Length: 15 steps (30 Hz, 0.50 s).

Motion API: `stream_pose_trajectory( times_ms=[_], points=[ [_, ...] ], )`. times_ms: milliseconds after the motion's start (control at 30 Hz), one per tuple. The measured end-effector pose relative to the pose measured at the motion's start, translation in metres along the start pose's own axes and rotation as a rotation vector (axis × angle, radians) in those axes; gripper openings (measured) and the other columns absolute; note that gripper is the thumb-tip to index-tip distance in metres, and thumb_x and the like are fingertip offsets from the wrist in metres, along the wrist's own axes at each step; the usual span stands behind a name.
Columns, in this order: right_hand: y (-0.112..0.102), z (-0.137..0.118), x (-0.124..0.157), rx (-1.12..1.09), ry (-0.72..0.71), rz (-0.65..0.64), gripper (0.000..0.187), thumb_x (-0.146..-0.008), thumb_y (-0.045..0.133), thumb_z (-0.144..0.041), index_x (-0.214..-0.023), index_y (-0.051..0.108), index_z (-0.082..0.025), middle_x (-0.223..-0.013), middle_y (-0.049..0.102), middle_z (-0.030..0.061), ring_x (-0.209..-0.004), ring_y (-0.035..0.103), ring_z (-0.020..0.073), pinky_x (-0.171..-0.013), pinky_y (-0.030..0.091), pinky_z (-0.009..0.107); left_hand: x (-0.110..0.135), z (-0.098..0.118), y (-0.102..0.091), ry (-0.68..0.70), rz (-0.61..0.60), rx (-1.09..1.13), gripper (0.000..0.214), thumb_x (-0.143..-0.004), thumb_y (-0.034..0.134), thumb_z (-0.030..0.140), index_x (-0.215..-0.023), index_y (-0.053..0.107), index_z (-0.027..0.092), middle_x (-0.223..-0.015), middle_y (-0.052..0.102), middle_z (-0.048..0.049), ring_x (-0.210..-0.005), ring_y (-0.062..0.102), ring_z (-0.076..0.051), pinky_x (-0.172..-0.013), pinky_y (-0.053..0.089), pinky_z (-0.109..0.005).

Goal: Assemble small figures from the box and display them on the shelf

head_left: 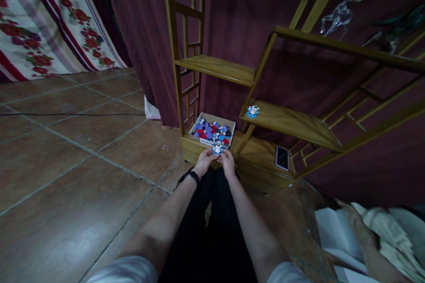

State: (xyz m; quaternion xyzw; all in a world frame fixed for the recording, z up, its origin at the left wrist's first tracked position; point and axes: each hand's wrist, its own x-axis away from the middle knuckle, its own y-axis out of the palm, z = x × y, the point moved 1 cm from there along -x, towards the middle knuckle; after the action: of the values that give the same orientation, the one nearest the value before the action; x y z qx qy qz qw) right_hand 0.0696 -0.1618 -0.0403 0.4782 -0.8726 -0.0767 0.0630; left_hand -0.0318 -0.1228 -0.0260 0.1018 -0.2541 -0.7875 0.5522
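My left hand and my right hand meet in front of me, fingers pinched together on one small blue and white figure piece. Just beyond them an open white box holds several red, blue and white pieces. The box rests on the bottom board of a wooden shelf unit. Another small blue and white figure lies on the slanted middle shelf to the right. A black strap circles my left wrist.
A phone lies on the shelf's bottom board at right. Dark red curtain hangs behind the shelf. Brown tiled floor spreads left, crossed by a black cable. A floral cloth hangs at far left. White sheets and bedding lie at lower right.
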Motion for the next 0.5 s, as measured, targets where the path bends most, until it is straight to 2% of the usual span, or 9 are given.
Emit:
stream_pose_trajectory(
  times_ms=[500],
  points=[
    [0.0003,-0.0011,0.0013,-0.009,-0.005,-0.022,0.028,-0.071,0.056,-0.035,-0.093,0.062,-0.019,-0.072,0.066,0.0005,-0.061,0.062,0.0134,-0.056,0.052,0.025,-0.0022,-0.0041,-0.0022,0.032,0.109,-0.004,0.04,-0.045,0.083,0.021,-0.076,0.058,0.013,-0.067,0.062,0.0001,-0.059,0.056,-0.01,-0.062,0.043,-0.024]
  ],
)
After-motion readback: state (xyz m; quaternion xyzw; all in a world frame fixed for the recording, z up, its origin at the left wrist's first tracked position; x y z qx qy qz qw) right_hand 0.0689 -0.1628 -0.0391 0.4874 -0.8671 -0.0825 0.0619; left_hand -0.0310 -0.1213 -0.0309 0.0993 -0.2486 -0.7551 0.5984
